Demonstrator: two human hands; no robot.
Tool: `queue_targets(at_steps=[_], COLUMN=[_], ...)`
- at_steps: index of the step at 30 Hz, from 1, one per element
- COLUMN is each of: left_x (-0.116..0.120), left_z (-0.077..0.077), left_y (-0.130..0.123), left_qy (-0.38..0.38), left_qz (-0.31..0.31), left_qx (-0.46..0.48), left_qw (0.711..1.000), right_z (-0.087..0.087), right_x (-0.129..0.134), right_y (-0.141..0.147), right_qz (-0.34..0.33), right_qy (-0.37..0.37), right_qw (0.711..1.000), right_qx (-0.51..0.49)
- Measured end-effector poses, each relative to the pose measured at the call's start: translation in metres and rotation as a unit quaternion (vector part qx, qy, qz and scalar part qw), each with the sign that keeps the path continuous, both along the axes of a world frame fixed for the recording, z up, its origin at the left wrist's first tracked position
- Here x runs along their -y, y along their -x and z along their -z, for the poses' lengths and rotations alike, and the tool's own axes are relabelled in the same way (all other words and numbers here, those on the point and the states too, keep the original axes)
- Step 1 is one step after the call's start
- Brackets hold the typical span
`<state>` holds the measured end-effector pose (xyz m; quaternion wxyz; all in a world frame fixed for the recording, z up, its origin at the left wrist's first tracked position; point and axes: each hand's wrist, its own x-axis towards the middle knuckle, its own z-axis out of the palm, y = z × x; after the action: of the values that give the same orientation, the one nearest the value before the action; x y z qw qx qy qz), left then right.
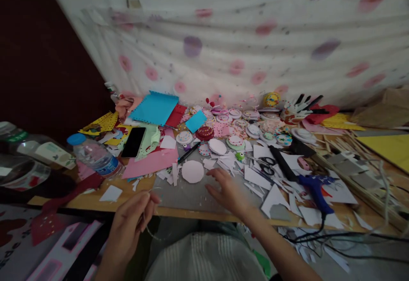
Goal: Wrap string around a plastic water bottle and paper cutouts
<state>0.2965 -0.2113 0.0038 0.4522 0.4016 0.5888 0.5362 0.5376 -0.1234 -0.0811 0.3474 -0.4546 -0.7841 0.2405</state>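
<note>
My left hand (134,212) is at the table's front edge, its fingers pinched on a thin, pale strand (150,232). The strand loops down below the hand; its material is too fine to make out. Over the grey mat (185,195), my right hand (225,189) has its fingers apart and holds nothing. Just left of its fingertips lies a pale round paper disc (192,171), apart from the hand. A second white disc (217,146) sits farther back, with white paper scraps (226,160) around it.
Rows of small decorated paper discs (234,141) fill the back. At right are scissors (266,166), a blue glue gun (316,191) with its cord, and a power strip (354,170). On the left stand a water bottle (96,155) and a phone (133,142); a black pen (188,153) lies mid-table.
</note>
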Motion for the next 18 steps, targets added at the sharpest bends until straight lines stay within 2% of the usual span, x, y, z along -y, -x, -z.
queue_targets(at_steps=[3, 6, 9, 13, 15, 18], left_x=[0.003, 0.006, 0.006, -0.003, -0.016, -0.047], left_z=[0.003, 0.01, 0.02, 0.024, 0.02, 0.016], left_y=[0.006, 0.012, 0.019, 0.019, 0.01, -0.011], left_qy=[0.023, 0.034, 0.048, 0.076, 0.093, 0.145], left_qz=[-0.038, -0.054, -0.066, -0.103, -0.072, 0.046], left_qx=[0.008, 0.008, 0.011, 0.037, 0.038, 0.087], left_qw=[0.999, 0.998, 0.997, 0.991, 0.992, 0.984], right_z=[0.015, 0.021, 0.019, 0.016, 0.017, 0.022], right_x=[-0.019, -0.034, -0.042, -0.033, -0.024, -0.008], right_y=[0.03, 0.046, 0.04, 0.013, 0.006, 0.007], right_qz=[-0.028, -0.036, -0.011, 0.097, 0.129, 0.117], right_qy=[0.0, -0.002, -0.002, 0.031, 0.064, 0.119], right_qw=[0.999, 0.999, 1.0, 0.991, 0.98, 0.971], right_qx=[0.035, 0.041, 0.004, -0.092, -0.134, -0.174])
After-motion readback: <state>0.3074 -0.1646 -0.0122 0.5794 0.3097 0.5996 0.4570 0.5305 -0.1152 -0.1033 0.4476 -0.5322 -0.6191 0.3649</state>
